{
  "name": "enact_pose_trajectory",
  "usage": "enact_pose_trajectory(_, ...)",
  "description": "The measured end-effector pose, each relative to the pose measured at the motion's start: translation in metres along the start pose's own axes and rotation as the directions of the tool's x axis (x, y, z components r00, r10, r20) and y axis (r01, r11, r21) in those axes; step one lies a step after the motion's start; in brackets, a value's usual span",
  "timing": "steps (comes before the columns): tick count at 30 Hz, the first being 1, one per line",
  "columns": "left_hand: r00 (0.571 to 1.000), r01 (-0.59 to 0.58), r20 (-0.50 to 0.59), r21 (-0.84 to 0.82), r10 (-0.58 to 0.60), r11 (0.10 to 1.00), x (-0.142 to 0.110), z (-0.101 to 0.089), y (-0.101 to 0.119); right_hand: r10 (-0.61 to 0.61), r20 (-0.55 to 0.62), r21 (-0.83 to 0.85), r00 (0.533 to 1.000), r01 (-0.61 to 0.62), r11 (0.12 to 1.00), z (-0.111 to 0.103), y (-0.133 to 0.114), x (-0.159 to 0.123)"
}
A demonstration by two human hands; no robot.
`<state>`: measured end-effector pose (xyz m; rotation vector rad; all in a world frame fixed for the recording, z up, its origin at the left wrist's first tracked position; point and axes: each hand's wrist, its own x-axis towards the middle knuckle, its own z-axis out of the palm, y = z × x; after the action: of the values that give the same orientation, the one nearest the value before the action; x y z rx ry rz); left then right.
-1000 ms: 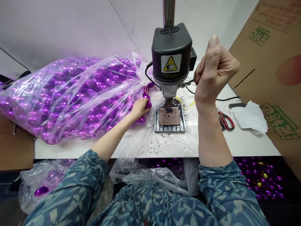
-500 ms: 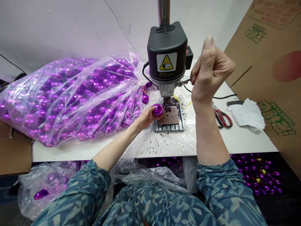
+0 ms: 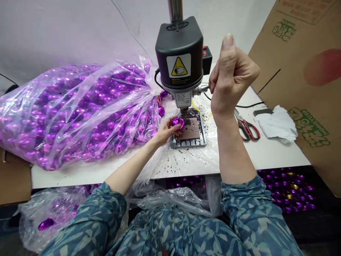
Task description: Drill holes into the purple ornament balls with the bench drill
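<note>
Between the fingers of my left hand point(image 3: 168, 130) is a shiny purple faceted bead point(image 3: 178, 123), held just over the left side of a brown board point(image 3: 192, 131). That board lies on the slotted metal base point(image 3: 186, 143) of a small black drill press point(image 3: 179, 53). My right hand point(image 3: 231, 80) is a closed fist on the press's feed lever point(image 3: 204, 89), at the right of the machine head; most of the lever is hidden by the fingers. Dark shavings are scattered over the board and base.
A big clear bag of purple beads point(image 3: 87, 113) fills the table's left side. Red-handled scissors point(image 3: 249, 129) and a crumpled white cloth or paper point(image 3: 277, 124) lie at the right. A cardboard box point(image 3: 301, 89) stands beyond them. More purple beads point(image 3: 287, 188) show below the table.
The view has shifted slightly, moving the press and both hands left in the picture. My left fingers have turned the bead a little; my right hand stays on the lever.
</note>
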<state>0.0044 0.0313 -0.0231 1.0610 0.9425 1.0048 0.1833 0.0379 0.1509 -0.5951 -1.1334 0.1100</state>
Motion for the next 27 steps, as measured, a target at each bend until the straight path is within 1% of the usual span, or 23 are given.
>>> enact_pose_trajectory(3,0.997,-0.062,-0.037,0.123,0.067,0.990,0.005,-0.001,-0.008,0.013,-0.002,0.000,1.000,-0.013,1.000,0.000,0.000,0.000)
enact_pose_trajectory(6,0.995,-0.071,-0.053,0.207,0.083,0.976,0.008,0.000,-0.012,0.012,-0.010,-0.022,1.000,-0.013,1.000,0.001,0.001,0.001)
enact_pose_trajectory(11,0.994,-0.073,-0.057,0.265,0.091,0.961,0.010,0.001,-0.011,-0.021,-0.031,-0.062,0.999,0.019,0.998,0.003,0.000,0.001)
enact_pose_trajectory(14,0.990,-0.108,-0.052,0.308,0.130,0.945,0.013,0.004,-0.011,-0.024,-0.033,-0.031,0.999,0.023,0.999,0.004,-0.001,0.001)
enact_pose_trajectory(18,0.986,-0.132,-0.038,0.421,0.163,0.897,0.016,0.010,-0.013,-0.040,-0.052,0.055,0.998,0.043,0.998,0.004,-0.002,0.000)
enact_pose_trajectory(21,0.978,-0.169,-0.019,0.514,0.208,0.841,0.015,0.016,-0.015,-0.041,-0.040,0.026,0.998,0.042,0.999,0.003,-0.001,0.000)
enact_pose_trajectory(24,0.968,-0.212,0.004,0.544,0.250,0.812,0.014,0.021,-0.018,-0.042,-0.035,0.042,0.998,0.044,0.998,0.002,0.000,-0.001)
enact_pose_trajectory(26,0.968,-0.220,0.012,0.528,0.252,0.820,0.013,0.023,-0.019,-0.057,-0.038,0.052,0.998,0.059,0.997,0.000,0.000,-0.002)
enact_pose_trajectory(27,0.968,-0.221,0.014,0.517,0.249,0.827,0.013,0.024,-0.020,-0.057,-0.035,0.028,0.998,0.058,0.998,0.000,0.000,-0.003)
